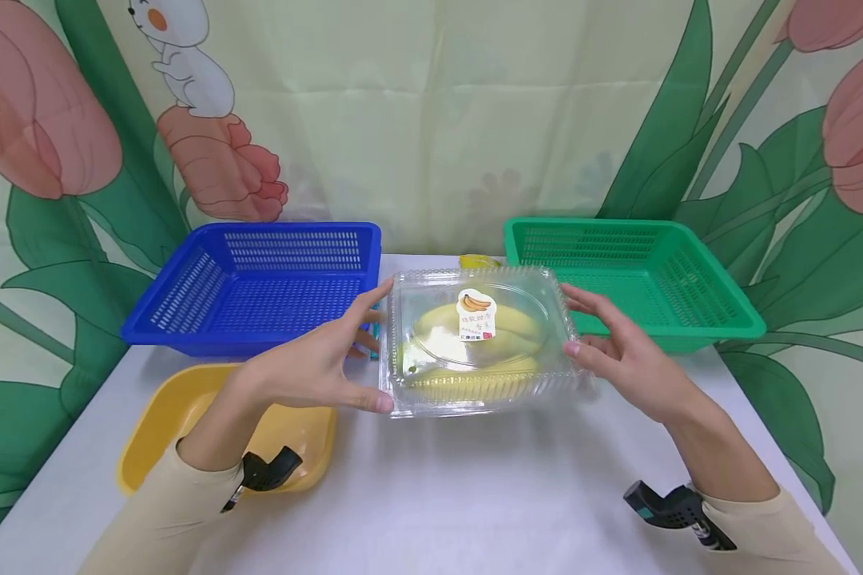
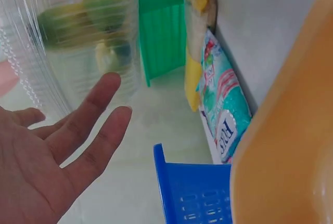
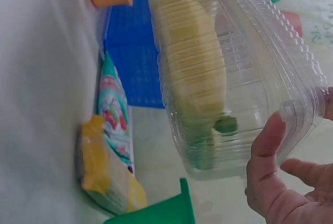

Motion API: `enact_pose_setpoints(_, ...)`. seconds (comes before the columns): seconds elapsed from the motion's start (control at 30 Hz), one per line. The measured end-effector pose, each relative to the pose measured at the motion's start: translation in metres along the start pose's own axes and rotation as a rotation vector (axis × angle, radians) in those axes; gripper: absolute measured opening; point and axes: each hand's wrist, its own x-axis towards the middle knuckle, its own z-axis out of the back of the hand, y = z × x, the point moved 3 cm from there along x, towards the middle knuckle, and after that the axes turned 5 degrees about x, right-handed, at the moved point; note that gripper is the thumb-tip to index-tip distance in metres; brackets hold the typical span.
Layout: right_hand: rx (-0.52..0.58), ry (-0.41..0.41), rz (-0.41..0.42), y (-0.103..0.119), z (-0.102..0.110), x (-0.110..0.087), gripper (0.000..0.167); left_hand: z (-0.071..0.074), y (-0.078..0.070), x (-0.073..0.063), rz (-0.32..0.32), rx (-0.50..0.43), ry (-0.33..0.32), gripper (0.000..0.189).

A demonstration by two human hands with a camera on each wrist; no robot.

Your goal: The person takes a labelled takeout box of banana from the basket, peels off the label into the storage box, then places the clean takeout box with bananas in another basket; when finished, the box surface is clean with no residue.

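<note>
A clear plastic box of bananas [image 1: 475,343], with a banana label [image 1: 477,314] on its lid, is held above the white table between both hands. My left hand [image 1: 316,359] holds its left side, thumb at the near corner and index finger at the far corner. In the left wrist view the lower fingers [image 2: 91,151] spread out beneath the rim. On the right side, my right hand [image 1: 629,359] grips the edge, its thumb [image 3: 269,146] pressed on the clear wall. The bananas [image 3: 190,57] show yellow with green ends through the plastic.
A blue basket [image 1: 288,311] stands at the back left and a green basket [image 1: 640,299] at the back right. Left of the box is a yellow basin [image 1: 172,407]. Behind the box lie a teal printed packet [image 2: 223,104] and a yellow-ended packet [image 3: 109,167].
</note>
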Motion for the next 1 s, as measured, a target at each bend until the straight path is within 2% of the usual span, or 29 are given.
enact_pose_setpoints(0.27,0.068,0.075,-0.047,-0.017,-0.024,-0.008,0.073,-0.007,0.009,-0.019,0.052,-0.012,0.034,0.127)
enact_pose_setpoints(0.47,0.138,0.114,-0.066,-0.032,-0.033,-0.012,0.072,-0.016,0.016,-0.025,0.062,-0.012,0.06,0.124)
enact_pose_setpoints(0.73,0.133,0.163,-0.08,-0.038,-0.036,-0.021,0.077,-0.021,0.018,-0.03,0.046,0.079,0.101,0.105)
enact_pose_setpoints(0.83,0.125,0.199,-0.065,-0.038,-0.038,-0.024,0.085,-0.02,0.018,-0.032,0.048,0.09,0.104,0.103)
enact_pose_setpoints(1.0,0.088,0.268,-0.058,-0.041,-0.041,-0.028,0.084,-0.023,0.021,-0.036,0.075,0.087,0.124,0.104)
